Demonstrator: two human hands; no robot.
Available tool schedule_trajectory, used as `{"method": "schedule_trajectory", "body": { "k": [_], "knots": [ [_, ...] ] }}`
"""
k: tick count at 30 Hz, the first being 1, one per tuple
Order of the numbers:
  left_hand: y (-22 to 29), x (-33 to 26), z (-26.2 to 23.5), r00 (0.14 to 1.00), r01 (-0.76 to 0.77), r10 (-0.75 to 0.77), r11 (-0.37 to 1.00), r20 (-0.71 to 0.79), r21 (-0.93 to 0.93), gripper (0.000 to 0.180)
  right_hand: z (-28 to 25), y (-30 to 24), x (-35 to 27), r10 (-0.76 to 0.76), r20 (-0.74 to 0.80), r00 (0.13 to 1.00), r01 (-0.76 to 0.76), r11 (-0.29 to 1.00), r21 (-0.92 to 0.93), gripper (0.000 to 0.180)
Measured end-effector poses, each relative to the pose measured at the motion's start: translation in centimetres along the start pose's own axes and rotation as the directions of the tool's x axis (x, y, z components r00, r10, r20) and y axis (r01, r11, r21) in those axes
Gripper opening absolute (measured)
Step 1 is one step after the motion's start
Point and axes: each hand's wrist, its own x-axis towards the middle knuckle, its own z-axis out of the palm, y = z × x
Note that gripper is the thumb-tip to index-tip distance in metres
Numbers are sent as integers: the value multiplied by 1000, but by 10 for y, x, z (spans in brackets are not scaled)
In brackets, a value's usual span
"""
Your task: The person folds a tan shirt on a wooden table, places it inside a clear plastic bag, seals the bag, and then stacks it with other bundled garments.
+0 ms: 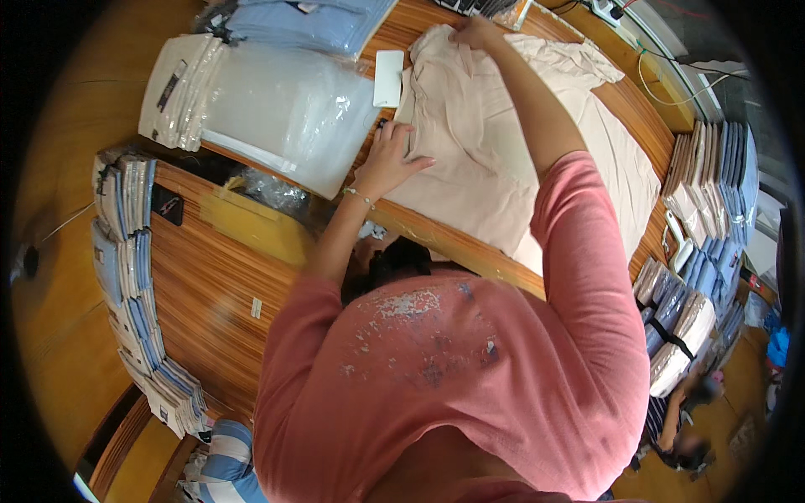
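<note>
On the wooden table (251, 277) lies a pale pink garment (503, 159), its long side running from the near left edge away to the far right. Left hand (387, 159) presses flat on its near edge, fingers spread, gripping nothing. Right hand (476, 35) reaches far out with the arm straight, pinching the garment's far fold. A pink-sleeved torso hides the table's near edge.
</note>
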Motion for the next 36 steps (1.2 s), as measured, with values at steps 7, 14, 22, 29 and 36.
{"method": "schedule_trajectory", "body": {
  "k": [7, 14, 22, 29, 36],
  "knots": [
    [-6, 7, 5, 999, -39, 37, 987, 19, 153, 56, -86, 95, -24, 114, -532, 839, 96, 931, 351, 6],
    [37, 10, -3, 945, -153, 261, 885, -196, 439, 37, -143, 48, -194, 185, -257, 948, 125, 529, 839, 18],
    [32, -27, 44, 746, 573, -374, -63, 551, -817, 54, -55, 94, -428, 382, -106, 918, -80, 440, 894, 26],
    [32, -43, 45, 762, 420, -499, -103, 412, -902, 44, 29, 133, -477, 529, -32, 848, -231, 422, 877, 28],
    [74, -79, 21, 672, 10, -607, 580, -424, -814, 55, -1, 170, -471, 474, -261, 841, -244, 762, 600, 20]
  ]
}}
